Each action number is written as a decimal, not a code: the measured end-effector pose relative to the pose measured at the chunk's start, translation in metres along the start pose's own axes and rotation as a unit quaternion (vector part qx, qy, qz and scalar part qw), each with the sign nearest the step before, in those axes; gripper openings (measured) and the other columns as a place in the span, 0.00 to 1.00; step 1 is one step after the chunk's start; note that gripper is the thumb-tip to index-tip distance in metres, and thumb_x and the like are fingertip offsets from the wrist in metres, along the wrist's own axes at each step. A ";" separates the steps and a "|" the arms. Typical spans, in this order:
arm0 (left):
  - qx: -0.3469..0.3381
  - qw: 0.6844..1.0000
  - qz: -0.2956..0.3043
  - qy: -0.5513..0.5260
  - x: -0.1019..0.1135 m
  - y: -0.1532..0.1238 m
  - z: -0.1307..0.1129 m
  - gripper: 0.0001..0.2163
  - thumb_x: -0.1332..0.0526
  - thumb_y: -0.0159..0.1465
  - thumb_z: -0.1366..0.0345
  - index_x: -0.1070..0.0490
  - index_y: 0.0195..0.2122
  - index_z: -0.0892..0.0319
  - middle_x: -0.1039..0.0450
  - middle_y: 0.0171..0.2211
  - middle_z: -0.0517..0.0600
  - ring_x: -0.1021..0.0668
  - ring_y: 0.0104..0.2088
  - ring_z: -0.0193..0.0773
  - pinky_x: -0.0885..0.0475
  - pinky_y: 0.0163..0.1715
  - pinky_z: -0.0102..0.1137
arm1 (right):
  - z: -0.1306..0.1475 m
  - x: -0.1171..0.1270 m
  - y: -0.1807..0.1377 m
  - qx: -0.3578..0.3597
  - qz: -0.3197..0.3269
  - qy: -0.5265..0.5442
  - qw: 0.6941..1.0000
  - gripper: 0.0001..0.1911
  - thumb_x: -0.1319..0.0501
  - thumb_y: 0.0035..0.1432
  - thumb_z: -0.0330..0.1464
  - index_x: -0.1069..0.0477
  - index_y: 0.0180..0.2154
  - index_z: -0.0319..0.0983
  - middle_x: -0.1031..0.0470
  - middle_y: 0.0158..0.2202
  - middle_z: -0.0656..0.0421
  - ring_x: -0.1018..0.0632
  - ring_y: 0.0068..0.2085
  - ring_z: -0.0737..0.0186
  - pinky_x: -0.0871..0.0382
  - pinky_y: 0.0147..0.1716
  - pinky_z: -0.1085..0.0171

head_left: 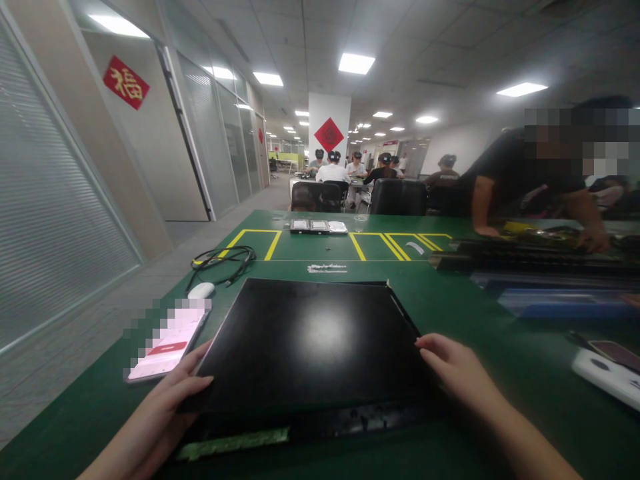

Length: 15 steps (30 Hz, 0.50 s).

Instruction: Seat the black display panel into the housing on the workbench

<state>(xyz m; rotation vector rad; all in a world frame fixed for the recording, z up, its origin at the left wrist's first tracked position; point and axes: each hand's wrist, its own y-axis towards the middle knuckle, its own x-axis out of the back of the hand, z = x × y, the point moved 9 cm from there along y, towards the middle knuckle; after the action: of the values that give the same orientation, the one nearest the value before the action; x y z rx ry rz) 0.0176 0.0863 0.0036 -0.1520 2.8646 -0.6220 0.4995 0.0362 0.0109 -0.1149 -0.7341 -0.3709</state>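
Note:
A flat black panel (310, 340) lies on the green table (300, 247) right in front of me, with a strip of green circuit board (235, 443) showing under its near edge. My left hand (170, 393) grips the panel's near left edge, thumb on top. My right hand (450, 367) rests against the panel's right edge with its fingers curled on it.
A phone (165, 347) with a lit screen lies left of the panel, beyond it a white mouse (201, 290) and a black cable coil (225, 260). Small trays (319, 227) sit at the far edge. A person (535, 180) leans over dark equipment at right; a white device (607, 377) lies near right.

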 end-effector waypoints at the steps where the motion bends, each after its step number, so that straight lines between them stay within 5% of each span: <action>1: 0.000 1.000 0.000 0.000 0.000 0.000 0.000 0.33 0.30 0.54 0.67 0.32 0.61 0.46 0.21 0.55 0.51 0.18 0.50 0.54 0.20 0.33 0.34 | 0.000 0.000 0.000 0.000 -0.001 0.005 1.000 0.11 0.39 0.53 0.40 0.20 0.35 0.47 0.17 0.35 0.60 0.20 0.36 0.51 0.28 0.36 0.55; 15: 0.015 1.000 0.007 -0.003 0.000 0.003 0.004 0.37 0.29 0.52 0.67 0.35 0.64 0.46 0.18 0.51 0.48 0.18 0.48 0.51 0.21 0.41 0.34 | 0.001 -0.003 0.001 0.034 0.001 -0.034 0.999 0.13 0.43 0.56 0.39 0.21 0.36 0.45 0.17 0.34 0.61 0.19 0.35 0.56 0.28 0.36 0.60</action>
<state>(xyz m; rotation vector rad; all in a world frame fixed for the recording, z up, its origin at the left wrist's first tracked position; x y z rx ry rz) 0.0184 0.0872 -0.0010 -0.1284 2.8456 -0.6603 0.4974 0.0383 0.0099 -0.0631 -0.8125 -0.3416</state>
